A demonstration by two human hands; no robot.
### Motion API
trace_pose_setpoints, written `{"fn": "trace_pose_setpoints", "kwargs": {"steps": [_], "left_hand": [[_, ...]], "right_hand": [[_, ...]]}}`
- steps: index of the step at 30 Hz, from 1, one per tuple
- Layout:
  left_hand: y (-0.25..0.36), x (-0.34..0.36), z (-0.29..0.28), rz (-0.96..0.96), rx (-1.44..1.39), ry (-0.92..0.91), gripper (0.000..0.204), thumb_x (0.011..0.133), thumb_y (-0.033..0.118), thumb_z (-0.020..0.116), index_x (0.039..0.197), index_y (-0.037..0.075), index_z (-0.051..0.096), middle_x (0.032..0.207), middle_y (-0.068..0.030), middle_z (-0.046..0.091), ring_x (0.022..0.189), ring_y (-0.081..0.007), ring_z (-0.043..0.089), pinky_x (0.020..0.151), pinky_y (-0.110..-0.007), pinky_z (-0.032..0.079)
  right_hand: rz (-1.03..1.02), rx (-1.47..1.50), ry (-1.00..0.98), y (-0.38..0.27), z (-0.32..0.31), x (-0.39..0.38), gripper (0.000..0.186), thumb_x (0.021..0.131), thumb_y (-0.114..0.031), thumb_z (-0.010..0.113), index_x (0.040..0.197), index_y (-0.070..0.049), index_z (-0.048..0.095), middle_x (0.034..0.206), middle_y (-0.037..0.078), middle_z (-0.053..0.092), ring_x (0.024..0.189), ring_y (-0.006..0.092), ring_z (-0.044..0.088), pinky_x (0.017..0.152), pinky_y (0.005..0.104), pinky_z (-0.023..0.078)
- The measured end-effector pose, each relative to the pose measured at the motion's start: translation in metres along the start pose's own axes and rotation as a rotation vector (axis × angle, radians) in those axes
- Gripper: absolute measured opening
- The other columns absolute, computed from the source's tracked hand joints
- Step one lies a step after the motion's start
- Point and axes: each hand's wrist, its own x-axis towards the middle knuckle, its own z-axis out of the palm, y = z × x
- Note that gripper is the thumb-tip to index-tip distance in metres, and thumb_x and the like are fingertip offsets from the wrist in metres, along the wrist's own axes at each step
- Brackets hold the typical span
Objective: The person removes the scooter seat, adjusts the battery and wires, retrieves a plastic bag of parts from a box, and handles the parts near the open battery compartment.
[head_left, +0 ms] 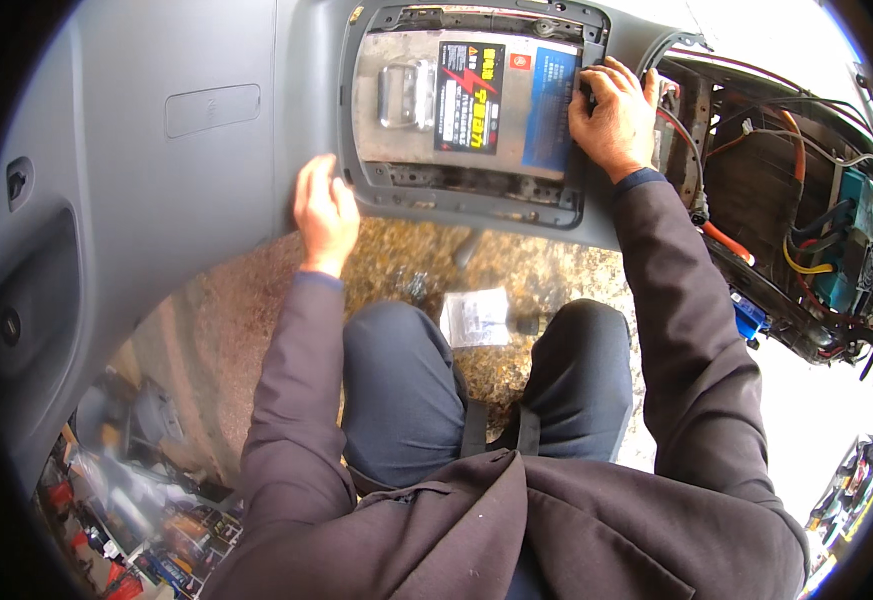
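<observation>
the silver metal box (512, 115) sits in the framed opening in front of the person, between the two hands: its blue-labelled end is just beside the right hand (616, 115), while the left hand (326, 215) is off its lower left corner, over the edge of the grey panel (206, 170). the left fingers are extended and close together, the thumb a little apart, with nothing seen in the grasp; from here i can't tell whether they press on the panel. the right fingers are bent and slightly spread over the right side of the black frame (466, 206), thumb toward the blue label (550, 108); their tips are partly hidden, so i can't say how firmly they grip, or whether they touch the box itself. the box looks flat and a bit scuffed, its face bare metal, with a folding handle (406, 94) on the left part, a black label (469, 98) with yellow lettering and a red bolt near the middle, and a small red-orange sticker (520, 62) by the blue label
</observation>
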Motion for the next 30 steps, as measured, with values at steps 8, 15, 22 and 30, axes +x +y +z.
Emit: {"fn": "trace_pose_setpoints", "kwargs": {"steps": [8,15,22,30], "left_hand": [[0.002,-0.029,0.008,0.118,0.207,-0.159,0.036,0.077,0.007,0.069,0.112,0.0,0.065,0.117,-0.0158,0.059,0.113,-0.034,0.052,0.099,-0.043,0.043],[0.016,-0.024,0.004,0.018,0.224,-0.247,0.038,0.078,0.01,0.071,0.112,-0.003,0.065,0.122,-0.0188,0.057,0.118,-0.0351,0.049,0.103,-0.045,0.041],[0.102,-0.037,0.028,0.217,0.008,-0.431,0.036,0.08,0.011,0.07,0.113,0.0,0.065,0.12,-0.0175,0.061,0.115,-0.0341,0.056,0.101,-0.042,0.044],[0.158,-0.052,0.068,0.37,0.127,-0.542,0.05,0.071,0.021,0.081,0.115,0.005,0.065,0.119,-0.0126,0.059,0.115,-0.0316,0.052,0.099,-0.045,0.04]], "right_hand": [[-0.027,-0.035,0.017,0.001,0.004,-0.001,0.026,0.08,-0.021,0.064,0.103,-0.011,0.072,0.112,0.005,0.069,0.126,0.0226,0.054,0.115,0.0589,0.019],[-0.118,0.086,0.069,0.002,-0.013,0.0,0.024,0.081,-0.021,0.064,0.1,-0.008,0.07,0.11,0.008,0.069,0.121,0.0281,0.056,0.111,0.0608,0.022],[0.154,0.589,0.05,-0.028,-0.077,-0.103,0.011,0.081,0.0,0.062,0.091,-0.002,0.065,0.082,0.016,0.066,0.073,0.0346,0.066,0.066,0.0392,0.053],[0.574,0.627,-0.382,-0.048,-0.075,-0.191,0.024,0.081,-0.017,0.069,0.096,0.001,0.066,0.087,0.02,0.069,0.082,0.0363,0.068,0.074,0.0417,0.054]]}}
